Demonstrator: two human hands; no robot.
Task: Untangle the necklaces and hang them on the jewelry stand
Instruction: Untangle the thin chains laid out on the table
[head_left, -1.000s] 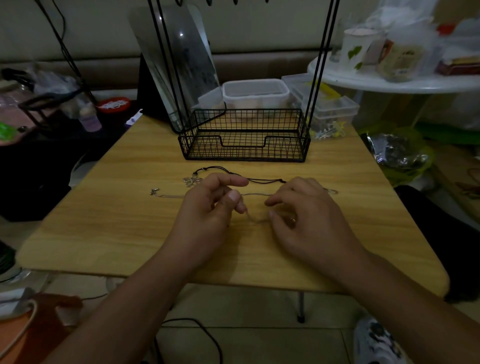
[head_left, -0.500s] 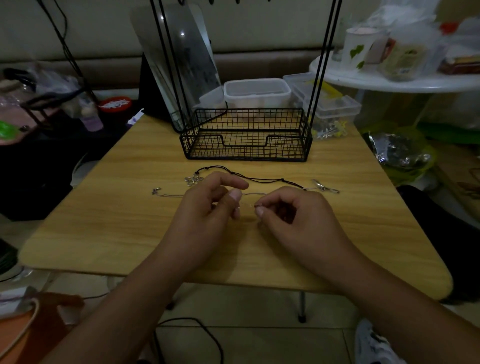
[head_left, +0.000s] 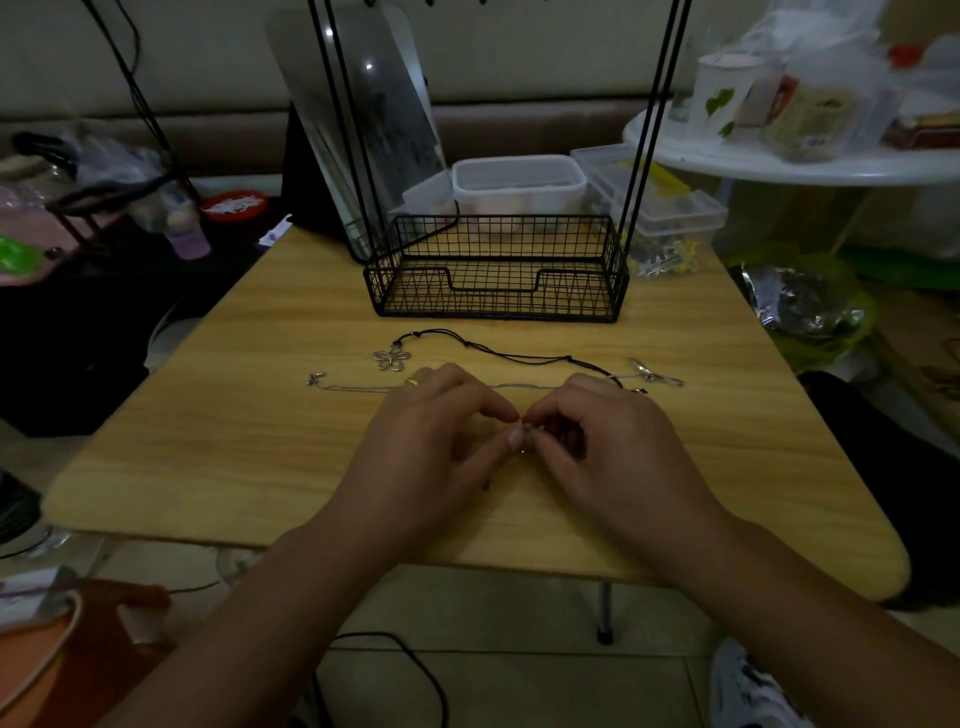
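Two necklaces lie across the wooden table (head_left: 218, 457). A black cord necklace (head_left: 519, 355) carries a silver flower pendant (head_left: 391, 359). A thin silver chain (head_left: 358, 387) runs from a small clasp at the left toward my hands, with a silver pendant (head_left: 655, 375) at the right. My left hand (head_left: 436, 441) and my right hand (head_left: 608, 447) meet fingertip to fingertip at the table's middle and pinch a small tangled bit of chain between them. The black wire jewelry stand (head_left: 493, 275) stands behind, its posts rising out of view.
Clear plastic boxes (head_left: 517, 182) and a mirror (head_left: 363, 114) stand behind the stand's basket. A white round table (head_left: 779, 161) with containers is at the back right. Clutter lies on the floor at left, and a black cable runs under the table's front edge.
My hands have come together and moved slightly toward me; both now pinch the chain at one spot. The black cord and right pendant, earlier partly covered, lie exposed.
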